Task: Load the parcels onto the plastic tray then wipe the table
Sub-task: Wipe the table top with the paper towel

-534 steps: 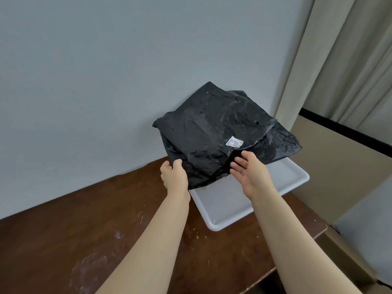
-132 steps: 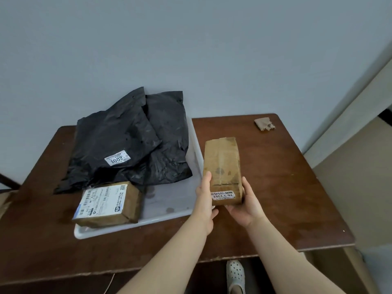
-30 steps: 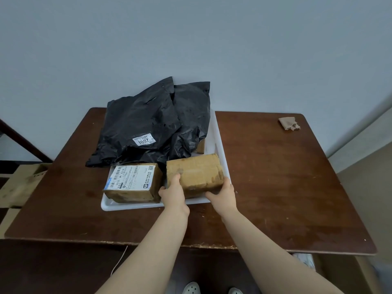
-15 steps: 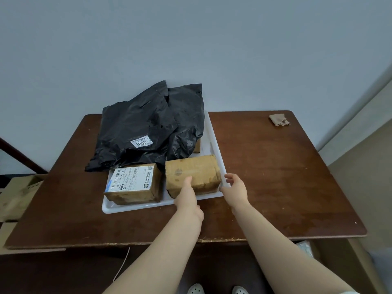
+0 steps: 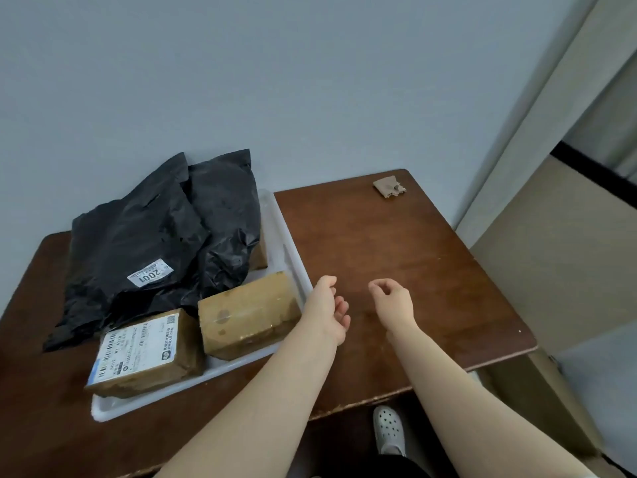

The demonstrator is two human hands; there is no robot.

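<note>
On the brown bench [image 5: 396, 257], left half, stands the white plastic tray [image 5: 289, 246], loaded.

Contents of tray:
- Black bag parcels [image 5: 155, 232], overlapping, piled at the far end and spilling over the tray's left rim onto the bench. One carries a white sticker reading 2001.
- Labelled carton [image 5: 144, 353], near left corner, white shipping label facing up.
- Plain brown carton [image 5: 248, 315], near right corner, just beside the labelled carton, its far end under the edge of the black bags.
- Third brown carton [image 5: 261, 253], mostly hidden beneath the bags; only one corner shows.

Left hand [image 5: 327, 310]: hovering just beside the tray's right rim, close to the plain brown carton. Fingers loosely curled, palm turned right. It holds nothing. Contact with the rim cannot be determined.

Right hand [image 5: 393, 300]: over bare bench, near the left hand but apart from it. Fingers relaxed and bent, thumb and forefinger tips close together with nothing between them.

Tan cloth [image 5: 390, 188]: crumpled, far right corner of the bench, well apart from both hands.

Below the bench edge, one white perforated shoe [image 5: 388, 429] is visible.
</note>
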